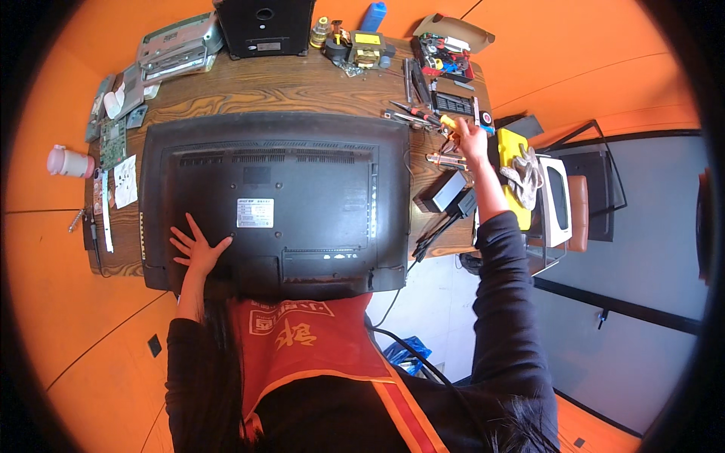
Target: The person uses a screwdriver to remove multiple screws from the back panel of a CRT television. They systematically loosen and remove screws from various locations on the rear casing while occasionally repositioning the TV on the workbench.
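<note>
Pick-up stage, I judge: my left hand [198, 253] spreads on the TV [325, 181], back-up on the desk [264, 89]; my right hand [472, 141] is at a yellow handle [448, 121], closure unclear; next calls for firm pinching.

At the centre we find a screen's back panel [321, 189] of smooth plastic with a dull sheen; its label [255, 219] looks like paper. Towards twelve o'clock we see a strongly grained wooden table [264, 96], softly glossy. At two, rough cloth gloves [522, 180] top a smooth plastic case [512, 143]. We also note a matt cardboard lid [467, 28] at one, a glossy, crinkled plastic bag [410, 352] at five, and a matt cloth apron [325, 351] near six.
</note>
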Demonstrator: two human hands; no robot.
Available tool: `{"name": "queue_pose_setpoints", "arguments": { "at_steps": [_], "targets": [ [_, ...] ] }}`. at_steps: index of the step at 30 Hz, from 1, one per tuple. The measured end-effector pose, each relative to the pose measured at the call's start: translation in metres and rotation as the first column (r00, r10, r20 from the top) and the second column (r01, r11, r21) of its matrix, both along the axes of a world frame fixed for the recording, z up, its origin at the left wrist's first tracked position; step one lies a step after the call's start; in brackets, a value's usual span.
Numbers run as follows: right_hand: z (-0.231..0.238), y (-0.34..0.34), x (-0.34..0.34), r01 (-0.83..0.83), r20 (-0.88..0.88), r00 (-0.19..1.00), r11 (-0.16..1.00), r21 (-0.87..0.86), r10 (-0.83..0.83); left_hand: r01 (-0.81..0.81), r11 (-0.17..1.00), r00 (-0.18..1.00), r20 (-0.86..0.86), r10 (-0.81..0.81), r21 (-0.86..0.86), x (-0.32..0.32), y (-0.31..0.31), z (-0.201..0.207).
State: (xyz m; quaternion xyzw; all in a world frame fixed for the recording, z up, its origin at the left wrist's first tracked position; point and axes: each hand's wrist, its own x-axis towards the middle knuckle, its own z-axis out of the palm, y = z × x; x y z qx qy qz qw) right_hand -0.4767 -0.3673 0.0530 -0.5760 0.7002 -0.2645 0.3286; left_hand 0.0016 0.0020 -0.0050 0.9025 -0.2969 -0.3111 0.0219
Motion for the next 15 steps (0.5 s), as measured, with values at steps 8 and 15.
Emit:
{"name": "queue_pose_setpoints", "arguments": {
  "at_steps": [8,15],
  "targets": [
    [-0.085,0.035,0.042,0.216,0.895,0.321,0.944,0.251,-0.311,0.001,0.999,1.000,0.013,-0.002,0.034,-0.001,-0.001,0.005],
    [-0.105,0.032,0.042,0.108,-0.213,0.959,0.936,-0.336,-0.187,0.003,1.000,1.000,0.016,-0.003,0.016,-0.002,0.001,0.006]
  ]
}}
